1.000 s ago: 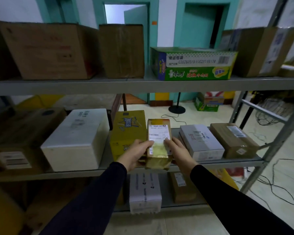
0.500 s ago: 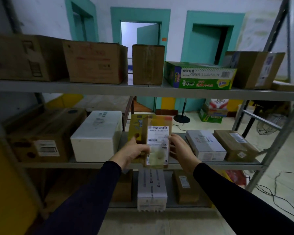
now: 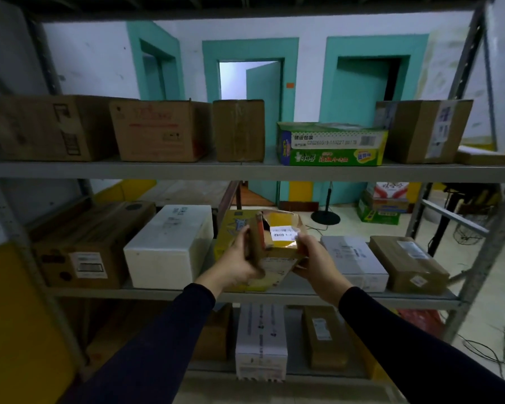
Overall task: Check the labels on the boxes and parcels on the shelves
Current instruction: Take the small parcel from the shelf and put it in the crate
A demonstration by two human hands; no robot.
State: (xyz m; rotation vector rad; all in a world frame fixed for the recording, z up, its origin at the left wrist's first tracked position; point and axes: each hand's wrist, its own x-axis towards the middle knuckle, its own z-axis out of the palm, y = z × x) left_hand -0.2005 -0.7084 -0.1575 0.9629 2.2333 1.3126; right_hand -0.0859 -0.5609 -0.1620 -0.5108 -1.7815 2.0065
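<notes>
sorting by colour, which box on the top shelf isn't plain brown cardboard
The green printed box, lying low between the narrow upright brown carton and the big brown carton at the right. It alone is green, with a barcode strip.

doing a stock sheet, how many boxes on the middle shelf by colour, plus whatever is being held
brown boxes: 2
white boxes: 2
yellow box: 1
parcel held in left hand and right hand: 1
total: 6
</notes>
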